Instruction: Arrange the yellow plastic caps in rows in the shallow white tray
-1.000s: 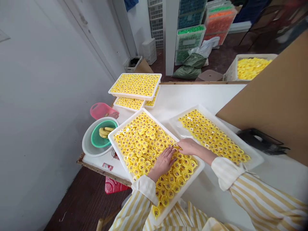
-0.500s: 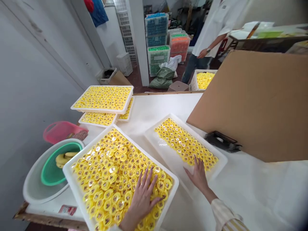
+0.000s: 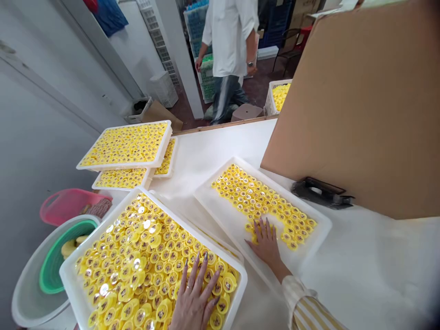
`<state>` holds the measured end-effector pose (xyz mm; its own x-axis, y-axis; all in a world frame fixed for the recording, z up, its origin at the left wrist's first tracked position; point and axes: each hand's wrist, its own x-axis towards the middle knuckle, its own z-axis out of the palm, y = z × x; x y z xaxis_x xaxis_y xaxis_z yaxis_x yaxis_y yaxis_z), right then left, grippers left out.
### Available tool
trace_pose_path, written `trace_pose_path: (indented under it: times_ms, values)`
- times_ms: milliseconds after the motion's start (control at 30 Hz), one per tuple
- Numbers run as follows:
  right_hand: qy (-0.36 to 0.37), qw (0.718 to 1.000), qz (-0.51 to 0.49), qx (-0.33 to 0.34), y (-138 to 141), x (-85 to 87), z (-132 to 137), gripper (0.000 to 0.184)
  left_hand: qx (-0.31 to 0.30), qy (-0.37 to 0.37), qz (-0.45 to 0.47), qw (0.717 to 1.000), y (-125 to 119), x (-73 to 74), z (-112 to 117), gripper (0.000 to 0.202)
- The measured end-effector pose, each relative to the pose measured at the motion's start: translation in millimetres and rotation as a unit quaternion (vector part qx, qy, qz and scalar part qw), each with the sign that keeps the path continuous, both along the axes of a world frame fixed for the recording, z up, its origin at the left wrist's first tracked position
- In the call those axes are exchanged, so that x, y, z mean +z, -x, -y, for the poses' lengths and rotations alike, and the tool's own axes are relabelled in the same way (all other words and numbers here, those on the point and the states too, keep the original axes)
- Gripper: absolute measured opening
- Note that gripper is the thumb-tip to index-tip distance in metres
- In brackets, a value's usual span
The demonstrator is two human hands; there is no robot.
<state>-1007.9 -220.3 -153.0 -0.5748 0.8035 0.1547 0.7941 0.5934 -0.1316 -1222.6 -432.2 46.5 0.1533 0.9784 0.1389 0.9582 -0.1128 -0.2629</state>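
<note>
A white tray [image 3: 240, 278] heaped with round yellow pieces [image 3: 158, 256], each bearing a small printed picture, lies before me on the left. My left hand [image 3: 194, 295] rests on the heap, palm down, fingers spread. To its right, a second white tray [image 3: 225, 219] holds a single layer of the same pieces [image 3: 250, 190] along its far side. My right hand [image 3: 267, 247] lies flat over this tray with fingers apart, its fingertips touching a few pieces at the layer's near edge. Bare tray bottom shows left of that hand.
Stacked filled trays [image 3: 127, 144] stand at the back left. A pink basket [image 3: 63, 206] and a green bowl [image 3: 51, 270] with bananas are at far left. A cardboard sheet [image 3: 357, 110] and a black tape dispenser [image 3: 321, 195] are at right. Someone in a white shirt [image 3: 228, 41] walks beyond the table.
My right hand has moved left across the tray, with some pieces now under its fingertips and a gap behind them. The person at the back has walked left. The view has shifted.
</note>
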Motion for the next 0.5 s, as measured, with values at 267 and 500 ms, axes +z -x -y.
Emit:
trace_pose_path:
  times_ms: [267,500]
  values:
    - [0.014,0.994,0.051,0.100,-11,7.7,5,0.055,-0.010,0.023,-0.005,1.000,5,2.1,5,0.064]
    - [0.040,0.968,0.058,0.241,-15,4.9,-13,0.048,0.011,0.056,0.009,0.998,1,3.2,11,0.068]
